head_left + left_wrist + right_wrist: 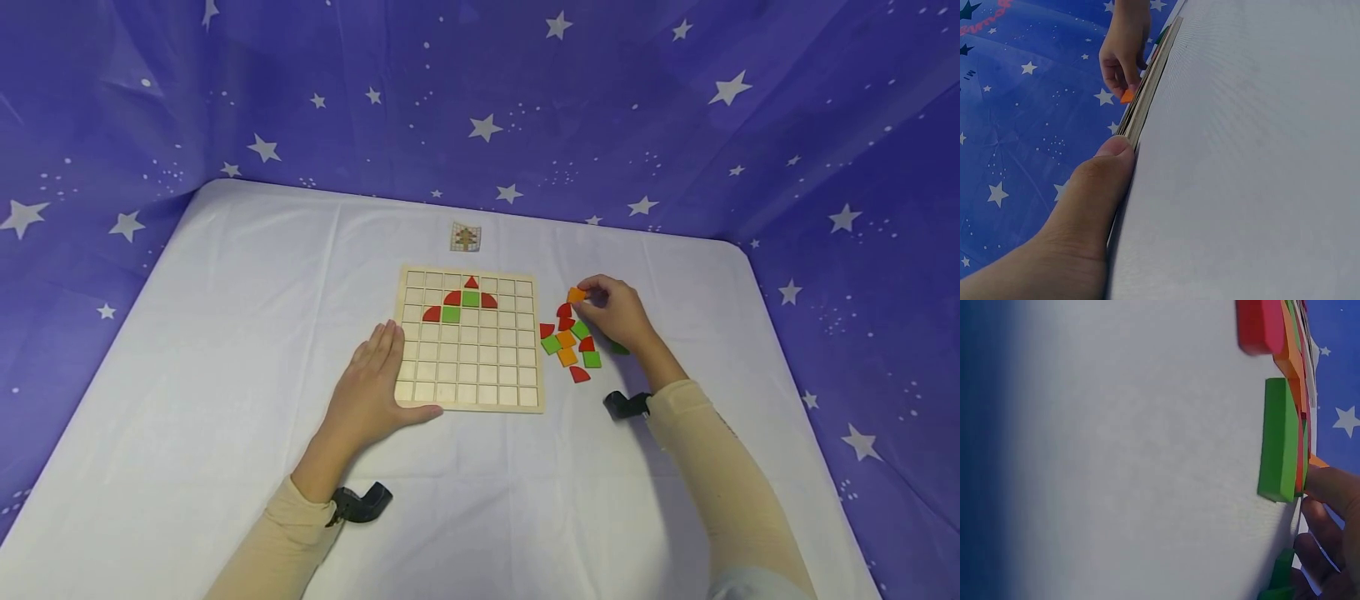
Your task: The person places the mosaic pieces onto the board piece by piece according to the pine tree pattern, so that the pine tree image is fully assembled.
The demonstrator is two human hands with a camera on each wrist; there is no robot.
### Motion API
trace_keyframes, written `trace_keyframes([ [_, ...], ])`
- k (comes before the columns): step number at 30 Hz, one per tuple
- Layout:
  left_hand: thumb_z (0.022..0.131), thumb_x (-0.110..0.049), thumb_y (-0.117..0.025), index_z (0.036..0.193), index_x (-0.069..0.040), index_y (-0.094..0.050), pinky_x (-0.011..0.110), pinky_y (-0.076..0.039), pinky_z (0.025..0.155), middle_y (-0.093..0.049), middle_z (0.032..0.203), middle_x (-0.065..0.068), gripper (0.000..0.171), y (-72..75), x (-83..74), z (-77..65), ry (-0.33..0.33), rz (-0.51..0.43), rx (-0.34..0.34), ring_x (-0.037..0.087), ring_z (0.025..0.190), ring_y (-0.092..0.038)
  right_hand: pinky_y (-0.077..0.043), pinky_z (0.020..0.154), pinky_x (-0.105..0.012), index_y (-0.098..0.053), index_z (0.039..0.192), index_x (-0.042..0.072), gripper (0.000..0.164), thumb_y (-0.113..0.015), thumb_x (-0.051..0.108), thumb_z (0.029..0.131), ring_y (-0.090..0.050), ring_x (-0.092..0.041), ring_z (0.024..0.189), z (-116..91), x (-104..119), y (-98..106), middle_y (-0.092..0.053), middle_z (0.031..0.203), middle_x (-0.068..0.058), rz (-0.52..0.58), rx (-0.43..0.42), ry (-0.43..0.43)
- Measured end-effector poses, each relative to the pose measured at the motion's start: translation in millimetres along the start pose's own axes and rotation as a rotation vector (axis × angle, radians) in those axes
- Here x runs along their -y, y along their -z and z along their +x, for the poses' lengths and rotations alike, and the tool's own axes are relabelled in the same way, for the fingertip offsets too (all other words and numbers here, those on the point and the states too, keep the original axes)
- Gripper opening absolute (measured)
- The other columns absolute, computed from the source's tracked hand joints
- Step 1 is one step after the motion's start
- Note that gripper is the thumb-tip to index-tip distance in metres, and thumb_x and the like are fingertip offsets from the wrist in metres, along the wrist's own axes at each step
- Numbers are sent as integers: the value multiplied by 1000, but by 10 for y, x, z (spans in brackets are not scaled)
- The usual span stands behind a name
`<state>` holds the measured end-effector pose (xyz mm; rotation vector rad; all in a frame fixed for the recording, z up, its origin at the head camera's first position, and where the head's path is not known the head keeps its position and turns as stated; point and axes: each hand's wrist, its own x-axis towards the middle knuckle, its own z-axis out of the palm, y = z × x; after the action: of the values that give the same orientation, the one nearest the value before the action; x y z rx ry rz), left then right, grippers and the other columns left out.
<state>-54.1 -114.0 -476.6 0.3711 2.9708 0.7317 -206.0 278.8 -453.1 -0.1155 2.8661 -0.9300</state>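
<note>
Orange tiles (576, 295): three, one pinched; two hands (617, 312); one board (467, 373).

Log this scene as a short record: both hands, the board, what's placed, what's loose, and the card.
Left hand: fingers along the board's left edge, thumb at its near edge
Right hand: pinches an orange piece
Board: wooden, gridded, partly filled
Placed: one red triangle, three red quarter-rounds, two green squares
Loose pieces: red, green and orange, beside the board's right edge
Card: beyond the board's far edge
</note>
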Motion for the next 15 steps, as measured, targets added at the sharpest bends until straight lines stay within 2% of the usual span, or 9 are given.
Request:
trace_keyframes([
  [8, 66, -82, -68, 158, 0, -13, 47, -15, 126, -11, 167, 15, 135, -10, 4, 5, -2, 0, -15, 30, 156, -8, -48, 107, -46, -66, 125, 15, 37, -73, 27, 91, -58, -27, 114, 2, 3, -5, -65, 124, -9, 80, 20, -28],
  [15, 66, -82, -68, 158, 1, -14, 48, -16, 126, -11, 167, 16, 134, -28, 5, 1, -2, -2, -15, 30, 156, -9, -47, 107, -48, -68, 126, 13, 43, -76, 32, 88, -55, -29, 115, 8, 9, -10, -63, 127, -11, 72, 52, -52],
])
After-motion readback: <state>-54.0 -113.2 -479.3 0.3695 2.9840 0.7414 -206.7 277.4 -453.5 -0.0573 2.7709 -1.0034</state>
